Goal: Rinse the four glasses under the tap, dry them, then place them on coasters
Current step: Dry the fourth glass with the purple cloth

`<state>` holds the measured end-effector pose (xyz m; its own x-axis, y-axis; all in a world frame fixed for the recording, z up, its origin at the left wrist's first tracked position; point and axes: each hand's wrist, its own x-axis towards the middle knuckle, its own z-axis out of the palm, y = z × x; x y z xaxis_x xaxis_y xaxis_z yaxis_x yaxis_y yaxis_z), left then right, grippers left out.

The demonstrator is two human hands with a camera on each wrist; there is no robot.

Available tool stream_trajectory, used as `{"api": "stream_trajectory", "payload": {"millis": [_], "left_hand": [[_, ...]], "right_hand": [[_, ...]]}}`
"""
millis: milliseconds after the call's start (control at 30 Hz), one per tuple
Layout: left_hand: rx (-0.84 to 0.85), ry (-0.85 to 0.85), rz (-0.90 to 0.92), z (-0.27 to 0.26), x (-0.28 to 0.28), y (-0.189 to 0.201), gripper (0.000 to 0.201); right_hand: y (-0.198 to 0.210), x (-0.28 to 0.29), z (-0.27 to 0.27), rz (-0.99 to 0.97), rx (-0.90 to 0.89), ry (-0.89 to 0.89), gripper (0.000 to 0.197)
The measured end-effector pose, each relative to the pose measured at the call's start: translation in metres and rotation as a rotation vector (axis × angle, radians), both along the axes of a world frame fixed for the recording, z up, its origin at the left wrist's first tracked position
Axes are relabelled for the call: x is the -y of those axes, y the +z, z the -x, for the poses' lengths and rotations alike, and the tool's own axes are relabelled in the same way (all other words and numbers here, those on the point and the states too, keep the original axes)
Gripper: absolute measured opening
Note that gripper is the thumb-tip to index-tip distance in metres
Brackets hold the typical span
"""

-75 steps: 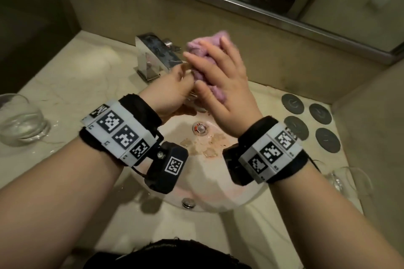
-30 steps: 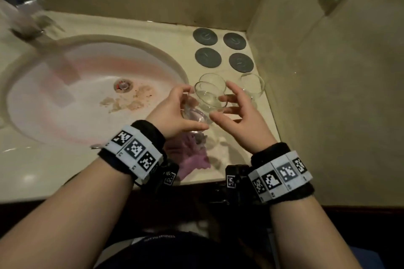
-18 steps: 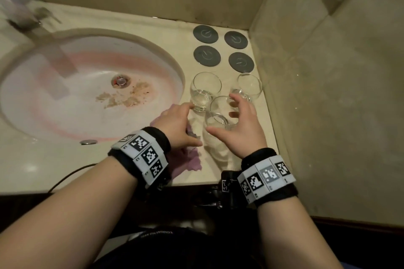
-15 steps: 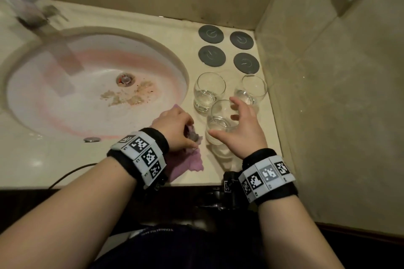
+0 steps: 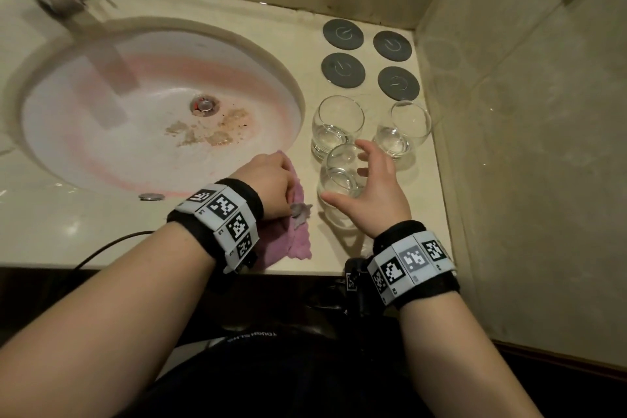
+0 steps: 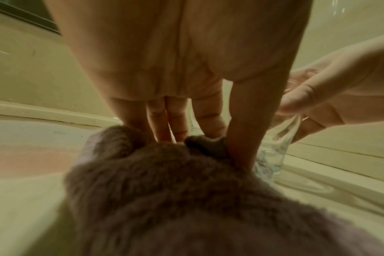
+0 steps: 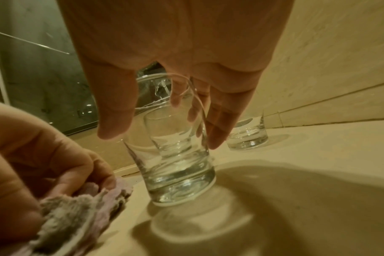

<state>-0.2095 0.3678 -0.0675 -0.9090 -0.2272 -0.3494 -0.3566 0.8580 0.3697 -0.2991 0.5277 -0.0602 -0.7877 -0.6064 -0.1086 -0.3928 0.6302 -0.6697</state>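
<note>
Three glasses upright on the bench (image 5: pixel 339 248) right of the sink (image 5: pixel 51 85), below four coasters (image 5: pixel 342 69). Left hand (image 5: pixel 271 180) fingers (image 6: pixel 160 121) curled into the cloth (image 5: pixel 298 234); right hand (image 5: pixel 380 187) fingers (image 7: pixel 219 121) spread loosely around the near glass (image 5: pixel 339 176), gripping nothing.

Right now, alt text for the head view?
Right hand open around the nearest of three glasses on the counter; left hand grips a pink cloth. Behind them, four bare coasters.
</note>
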Motion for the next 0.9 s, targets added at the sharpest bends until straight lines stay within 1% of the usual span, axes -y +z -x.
{"api": "stream_trajectory", "payload": {"millis": [133,233,300,367,433,500,567,633,700,833,900], "left_hand": [[0.001,-0.029,-0.003,-0.006,0.002,-0.002,0.016],[-0.026,0.003,-0.095,-0.010,0.006,0.001,0.021],[-0.077,0.051,-0.169,-0.013,0.009,0.007,0.019],[-0.146,0.088,-0.209,-0.017,0.015,0.012,0.013],[-0.195,0.122,-0.211,-0.024,0.023,0.015,0.013],[-0.222,0.170,-0.203,-0.032,0.035,0.017,0.015],[-0.252,0.231,-0.218,-0.043,0.048,0.022,0.013],[-0.281,0.300,-0.226,-0.057,0.065,0.030,0.009],[-0.305,0.373,-0.202,-0.075,0.088,0.040,0.011],[-0.358,0.568,-0.127,-0.124,0.147,0.061,0.008],[-0.388,0.670,-0.078,-0.153,0.178,0.069,0.010]], "right_hand": [[0.002,0.004,-0.009,0.014,0.043,0.022,0.091],[0.006,0.004,-0.013,-0.010,0.055,0.023,0.097],[0.012,0.003,-0.016,-0.040,0.021,0.025,0.102],[0.022,0.005,-0.020,-0.057,-0.037,0.004,0.102],[0.034,0.012,-0.026,-0.069,-0.125,-0.020,0.094],[0.046,0.023,-0.034,-0.061,-0.217,-0.026,0.081],[0.055,0.039,-0.042,-0.026,-0.261,0.006,0.067],[0.059,0.059,-0.054,0.003,-0.238,0.061,0.057],[0.058,0.084,-0.067,-0.006,-0.192,0.112,0.049],[0.053,0.146,-0.098,-0.010,-0.136,0.243,0.042],[0.051,0.180,-0.115,-0.007,-0.109,0.299,0.040]]}}
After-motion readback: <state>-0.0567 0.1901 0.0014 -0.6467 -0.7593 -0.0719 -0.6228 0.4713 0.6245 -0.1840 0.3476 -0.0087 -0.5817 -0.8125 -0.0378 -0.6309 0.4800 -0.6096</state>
